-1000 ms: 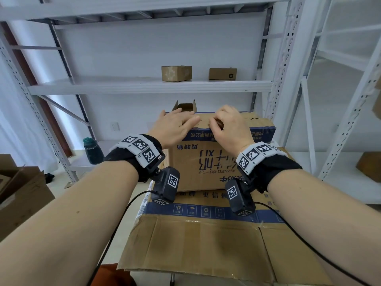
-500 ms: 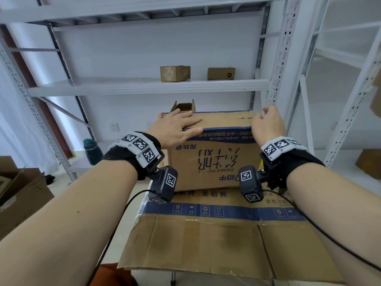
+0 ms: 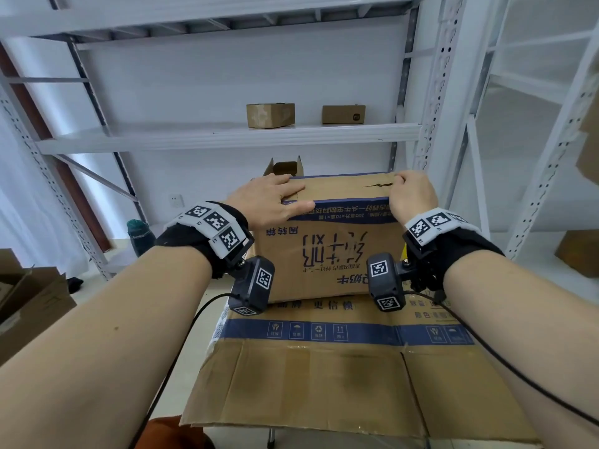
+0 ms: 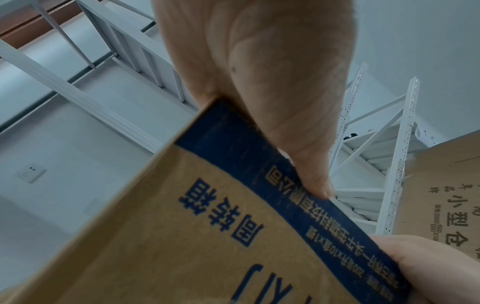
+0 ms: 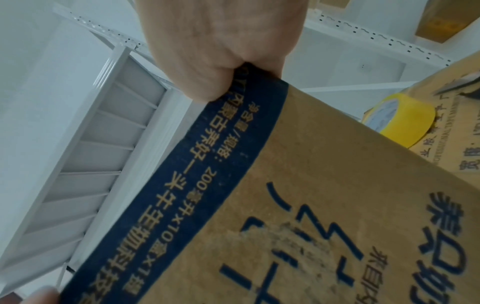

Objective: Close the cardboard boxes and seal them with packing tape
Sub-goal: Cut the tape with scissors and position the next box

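Note:
A brown cardboard box (image 3: 327,254) with a blue band and upside-down print stands on flattened cardboard (image 3: 324,384); its top flaps lie down. My left hand (image 3: 272,199) rests flat on the top's left part, fingers straight, thumb along the blue band (image 4: 285,205). My right hand (image 3: 411,197) grips the top front edge near the right, fingers bent onto the top and thumb (image 5: 207,86) on the band. A yellow tape roll (image 5: 400,121) sits on another box to the right, and shows only in the right wrist view.
White metal shelving (image 3: 227,137) rises behind, with two small boxes (image 3: 270,115) (image 3: 343,114) on it. A small open box (image 3: 284,166) stands just behind mine. A green bottle (image 3: 139,236) and open cartons (image 3: 29,303) are at left, another carton (image 3: 580,254) at right.
My right hand left the middle of the top, went out to the far right corner, then came back onto the right front edge. The left hand stayed flat on the top.

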`<action>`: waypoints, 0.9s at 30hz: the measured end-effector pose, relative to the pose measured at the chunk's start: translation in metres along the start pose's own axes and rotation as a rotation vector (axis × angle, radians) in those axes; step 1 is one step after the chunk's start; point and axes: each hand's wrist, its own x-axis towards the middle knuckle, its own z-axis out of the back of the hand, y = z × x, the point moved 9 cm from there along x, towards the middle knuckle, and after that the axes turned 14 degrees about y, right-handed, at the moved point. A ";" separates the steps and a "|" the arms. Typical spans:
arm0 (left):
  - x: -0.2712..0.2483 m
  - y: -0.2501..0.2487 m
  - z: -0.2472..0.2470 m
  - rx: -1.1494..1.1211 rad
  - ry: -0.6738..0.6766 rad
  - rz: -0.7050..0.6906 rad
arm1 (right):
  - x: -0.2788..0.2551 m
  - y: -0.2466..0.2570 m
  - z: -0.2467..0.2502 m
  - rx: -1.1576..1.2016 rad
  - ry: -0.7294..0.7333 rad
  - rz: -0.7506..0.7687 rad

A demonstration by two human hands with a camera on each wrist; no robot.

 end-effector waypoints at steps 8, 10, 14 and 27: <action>0.020 -0.014 0.003 0.079 -0.024 0.071 | -0.012 0.004 0.003 -0.014 0.028 0.014; 0.024 -0.016 0.001 0.104 0.007 0.080 | -0.010 0.003 0.001 -0.007 0.053 0.025; 0.029 -0.013 -0.003 0.134 0.083 0.111 | -0.004 0.003 -0.004 0.007 0.106 0.042; 0.048 -0.037 -0.002 0.080 0.050 0.070 | 0.004 0.001 -0.006 0.028 0.119 0.076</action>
